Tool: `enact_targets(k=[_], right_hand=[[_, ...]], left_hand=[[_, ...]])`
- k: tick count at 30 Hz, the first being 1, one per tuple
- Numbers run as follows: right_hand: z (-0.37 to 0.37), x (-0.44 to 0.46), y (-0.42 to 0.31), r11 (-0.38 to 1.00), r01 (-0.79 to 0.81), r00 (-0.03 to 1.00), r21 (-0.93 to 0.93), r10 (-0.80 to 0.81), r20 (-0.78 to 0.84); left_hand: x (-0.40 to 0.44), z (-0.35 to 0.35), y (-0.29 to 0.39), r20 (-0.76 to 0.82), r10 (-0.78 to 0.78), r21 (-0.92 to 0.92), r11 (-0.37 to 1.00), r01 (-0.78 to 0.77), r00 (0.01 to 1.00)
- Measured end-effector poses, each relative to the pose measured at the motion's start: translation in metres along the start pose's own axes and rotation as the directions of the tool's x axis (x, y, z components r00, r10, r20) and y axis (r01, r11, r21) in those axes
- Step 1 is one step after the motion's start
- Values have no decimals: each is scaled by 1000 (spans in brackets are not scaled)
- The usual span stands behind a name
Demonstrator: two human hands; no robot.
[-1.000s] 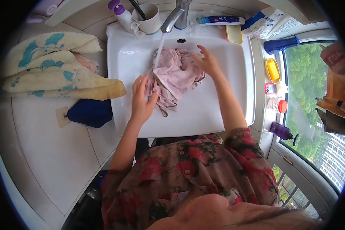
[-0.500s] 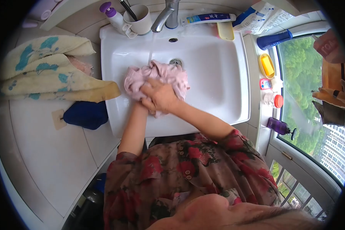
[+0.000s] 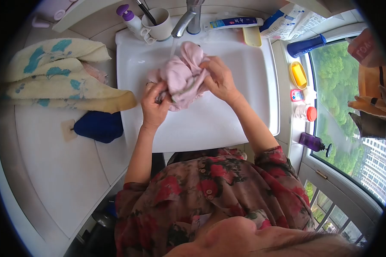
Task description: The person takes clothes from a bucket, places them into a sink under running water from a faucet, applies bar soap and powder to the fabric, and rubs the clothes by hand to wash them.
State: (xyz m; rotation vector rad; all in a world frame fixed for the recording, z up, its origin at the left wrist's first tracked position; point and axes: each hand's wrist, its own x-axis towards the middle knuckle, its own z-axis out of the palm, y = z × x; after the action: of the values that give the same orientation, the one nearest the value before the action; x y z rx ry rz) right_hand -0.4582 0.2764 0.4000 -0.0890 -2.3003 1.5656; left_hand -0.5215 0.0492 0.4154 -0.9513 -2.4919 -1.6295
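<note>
pink cloth [image 3: 182, 79] bunches between both hands, left hand [image 3: 155, 103] and right hand [image 3: 220, 79] pinching its opposite sides.

- The bare right hand [image 3: 221, 79], earlier crossed over the bare left hand [image 3: 155, 105], now grips cloth on the other side.
- The crumpled pale-pink fabric cloth [image 3: 182, 77], previously beneath them, is bunched between both hands, seemingly lifted.

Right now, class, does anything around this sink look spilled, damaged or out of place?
Nothing looks plainly spilled or damaged. One mild oddity: the yellowish end of the patterned towel overlaps the left rim of the sink in this view, though I cannot tell whether it touches.
</note>
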Motion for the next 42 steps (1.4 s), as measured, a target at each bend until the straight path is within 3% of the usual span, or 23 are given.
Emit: enact_targets(k=[3,6,9,11,13,17,19,20,21,23,24,25,27,28,29,32,35,36,38,39,40,41,42], right_hand=[[-4,-20,25,992,110,988,-53,-104,113],[-13,-33,63,987,-68,989,-148,86,117],[-3,-22,85,945,-165,982,-283,184,39],[26,-12,87,895,-341,905,-289,395,156],[81,-22,95,784,-158,981,-601,194,-5],[101,3,89,899,-277,946,-339,316,66],[80,7,55,869,-470,872,151,431,234],[73,4,42,870,-469,873,152,430,231],[67,-5,28,892,-361,925,272,307,222],[63,-19,4,931,-98,985,352,40,170],[71,-27,-5,934,-49,988,353,-7,157],[80,-31,-16,937,48,979,346,-113,170],[99,-35,-37,911,228,931,343,-307,198],[108,-33,-29,911,225,931,345,-305,198],[119,-29,-10,951,257,949,174,-282,138],[116,0,55,914,257,964,-313,-265,19],[84,9,81,890,324,937,-320,-256,238],[70,13,88,888,318,933,-331,-232,275],[38,22,111,830,55,972,-556,83,221],[35,22,128,734,-88,963,-673,235,131],[43,19,127,735,-82,964,-673,230,134],[54,14,126,900,-197,958,-388,261,119],[67,9,127,954,-294,947,-59,299,116]], left_hand=[[-18,-6,-6,231,-31,339,939,-51,972],[-35,-14,-14,325,-142,481,876,-34,935],[-38,-3,-14,259,-222,388,915,110,940],[-37,11,-29,321,-236,387,917,100,917],[-36,29,-36,360,-283,441,891,105,889],[-22,39,-74,417,-410,405,883,238,811],[-15,23,-65,416,-482,335,870,362,771],[-18,14,-61,412,-561,42,799,600,718],[-21,7,-59,443,-622,-252,605,756,645],[-29,-9,-64,450,-567,-658,312,685,690],[-26,-18,-55,450,-536,-710,269,650,714],[-27,-22,-51,479,-546,-823,-8,568,687],[-40,-10,-93,343,-434,-734,429,526,833],[-37,-4,-73,364,-528,-855,139,500,768],[-41,0,-65,366,-530,-853,137,503,765],[-43,0,-36,196,-819,-632,316,708,540],[-46,7,-37,145,-640,-301,698,650,754],[-45,4,-41,146,-644,-308,691,653,751],[-39,-3,-49,269,-453,234,886,399,850],[-38,-3,-50,261,-455,230,886,403,851],[-36,-3,-51,253,-549,30,827,561,797],[-33,-2,-53,272,-630,-171,712,681,728],[-28,0,-53,272,-632,-172,710,683,726]])
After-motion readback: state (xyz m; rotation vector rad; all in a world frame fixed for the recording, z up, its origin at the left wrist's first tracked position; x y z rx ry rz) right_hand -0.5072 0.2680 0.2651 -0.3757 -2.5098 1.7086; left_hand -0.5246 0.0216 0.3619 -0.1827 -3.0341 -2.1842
